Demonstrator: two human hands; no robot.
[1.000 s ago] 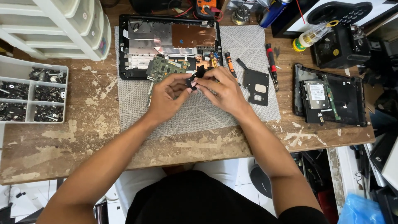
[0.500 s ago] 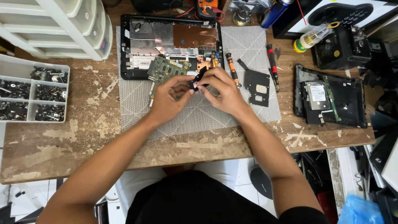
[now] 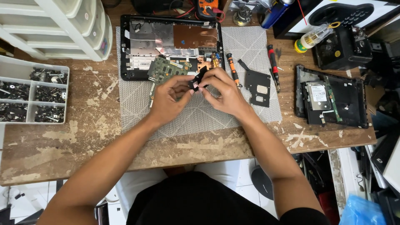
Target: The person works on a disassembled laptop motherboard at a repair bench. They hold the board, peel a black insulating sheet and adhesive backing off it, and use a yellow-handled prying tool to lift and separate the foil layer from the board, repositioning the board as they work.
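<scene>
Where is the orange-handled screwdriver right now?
In the head view, the orange-handled screwdriver lies on the grey mat, right of centre, between the opened laptop chassis and the black cover plate.

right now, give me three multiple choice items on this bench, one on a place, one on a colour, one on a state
1. Where does the compartment tray of screws sit?
A. at the table's left edge
B. on the grey mat
C. inside the opened laptop

2. What colour is the circuit board lying against the opened laptop base?
A. blue
B. green
C. white

3. How is the small black part held?
A. by the left hand alone
B. lying free on the mat
C. between the left hand and right hand

Answers: 1 A, the tray lies far left of the grey mat. 2 B, the board is plainly green. 3 C, fingers of both hands pinch it.
</scene>
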